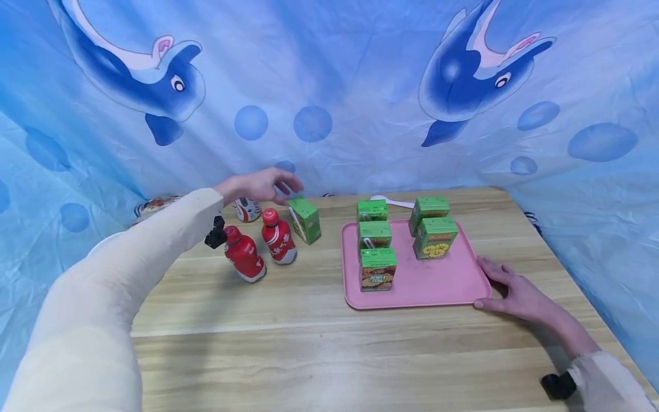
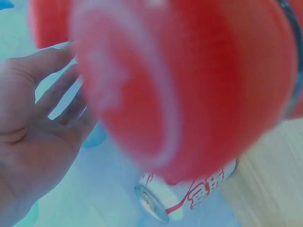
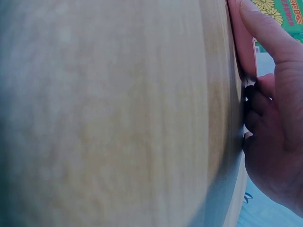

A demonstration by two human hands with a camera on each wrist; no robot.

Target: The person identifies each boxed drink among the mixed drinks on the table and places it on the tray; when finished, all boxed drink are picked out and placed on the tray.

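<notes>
My left hand (image 1: 270, 184) reaches over the red bottles, its fingers loosely extended just above and behind a green drink carton (image 1: 307, 222). Whether a fingertip touches that carton cannot be made out. In the left wrist view a blurred red bottle (image 2: 199, 80) hides part of the fingers. At the right, my right hand (image 1: 520, 294) grips the near right corner of a pink tray (image 1: 412, 280); the right wrist view shows the thumb (image 3: 270, 30) along its edge and the other fingers bent beside it. Several green cartons (image 1: 378, 269) stand upright on the tray.
Two red bottles (image 1: 244, 254) stand left of the tray, with a white and red can (image 1: 247, 210) behind them. A white spoon (image 1: 393, 202) lies behind the tray. A blue dolphin-print sheet (image 1: 360, 103) hangs at the table's back edge. The left sleeve covers part of a white round thing.
</notes>
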